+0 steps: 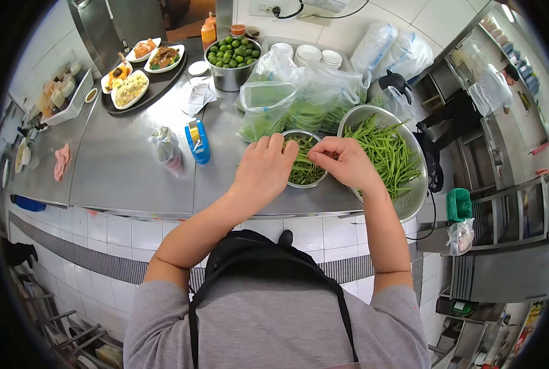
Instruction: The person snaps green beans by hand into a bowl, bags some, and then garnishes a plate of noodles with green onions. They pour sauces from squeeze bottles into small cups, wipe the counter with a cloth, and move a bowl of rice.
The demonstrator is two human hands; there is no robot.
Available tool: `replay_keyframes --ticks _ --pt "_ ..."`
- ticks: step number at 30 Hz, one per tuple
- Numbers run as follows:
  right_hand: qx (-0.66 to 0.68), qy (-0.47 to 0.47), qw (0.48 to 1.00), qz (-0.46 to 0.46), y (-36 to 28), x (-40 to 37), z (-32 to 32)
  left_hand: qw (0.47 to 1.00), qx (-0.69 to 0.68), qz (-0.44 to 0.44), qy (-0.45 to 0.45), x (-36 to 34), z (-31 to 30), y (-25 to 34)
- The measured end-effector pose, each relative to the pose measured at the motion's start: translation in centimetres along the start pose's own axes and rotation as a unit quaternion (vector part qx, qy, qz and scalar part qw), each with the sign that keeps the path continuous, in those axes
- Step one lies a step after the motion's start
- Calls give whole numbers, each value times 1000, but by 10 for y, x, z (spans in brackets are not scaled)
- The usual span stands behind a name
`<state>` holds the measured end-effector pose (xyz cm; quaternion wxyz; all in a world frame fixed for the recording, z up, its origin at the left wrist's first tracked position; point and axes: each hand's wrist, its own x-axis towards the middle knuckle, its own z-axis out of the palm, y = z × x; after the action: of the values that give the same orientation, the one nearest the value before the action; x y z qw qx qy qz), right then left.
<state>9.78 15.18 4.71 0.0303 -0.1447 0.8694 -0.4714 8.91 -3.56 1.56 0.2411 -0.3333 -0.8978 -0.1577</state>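
Observation:
A small metal bowl [306,183] of short green bean pieces [306,169] stands near the counter's front edge. Over its left side my left hand [266,165] is closed, fingers curled down and their tips partly hidden. My right hand [348,163] pinches thumb against forefinger above the bowl's right side; what lies in the pinch is too small to make out. Just right of it, a large metal bowl [417,200] holds a heap of long green beans [382,150]. Behind the small bowl sit clear plastic bags of green vegetables [305,114].
At the back left, a dark tray [111,109] carries several plated dishes. A pot of green limes [228,80], a blue tape dispenser [197,142] and a small plastic-wrapped item [165,149] stand on the steel counter [123,163]. Another person [489,92] is at the far right.

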Motion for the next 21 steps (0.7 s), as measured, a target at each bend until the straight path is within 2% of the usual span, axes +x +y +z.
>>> replay_keyframes --ticks 4,6,7,9,10,12,13,15,16,18,19,21 --pt "-1 -11 1000 -23 -3 -1 5 1000 14 -1 -9 0 -1 -1" --pt "-75 -44 990 -113 1 1 5 1000 22 8 5 1 0 -2" --pt "-75 -44 990 -113 1 0 6 1000 22 9 5 0 1 -2" --pt "-65 64 986 -137 0 -2 11 992 -34 -59 -102 0 4 -2" --pt "-65 65 986 -137 0 -3 15 992 -33 -58 -102 0 3 -1" --pt "75 141 977 -142 6 -4 27 988 -102 -69 -93 2 -1 0" --pt "75 141 977 -141 10 -3 33 988 -102 -70 -93 2 0 0" --pt "149 307 936 -91 20 -1 44 982 -116 -102 -111 0 7 -2" --pt "148 303 937 -91 27 2 43 981 -117 -106 -110 -4 18 -7" --pt "-80 326 929 -157 42 11 42 973 -95 -149 -151 -16 47 -23" --pt "-155 247 951 -104 56 9 53 972 -94 -148 -158 -21 56 -28" --pt "-287 178 941 -26 83 13 67 960 -91 -174 -199 -18 66 -37"
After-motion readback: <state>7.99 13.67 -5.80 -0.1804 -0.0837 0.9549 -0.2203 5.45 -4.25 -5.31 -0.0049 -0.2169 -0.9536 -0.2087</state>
